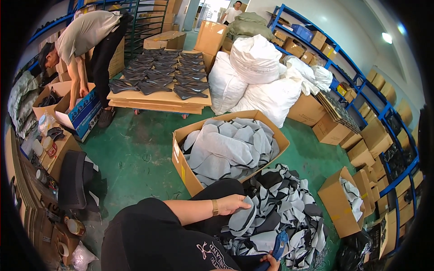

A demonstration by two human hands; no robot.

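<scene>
My left hand [231, 204], below a gold watch [215, 207], pinches a rounded grey fabric piece [242, 218] with a black edge. Close to the lower edge, my right hand [272, 262] is closed around a blue hand tool [280, 244]; its exact kind is unclear, and part of the hand is cut off. Under and beyond both hands spreads a heap of grey and black fabric pieces [296, 212] on the floor. Just ahead stands an open cardboard box [181, 170], filled with similar grey fabric pieces [221, 144].
At left a person [90, 40] bends over a blue-and-white box [84, 115]. Black saddle-shaped parts [153, 86] cover a cardboard-topped cart [158, 105]. White sacks [255, 58] are piled behind; blue shelving [337, 67] and a cardboard box [337, 203] stand right. Another person [233, 13] is far back.
</scene>
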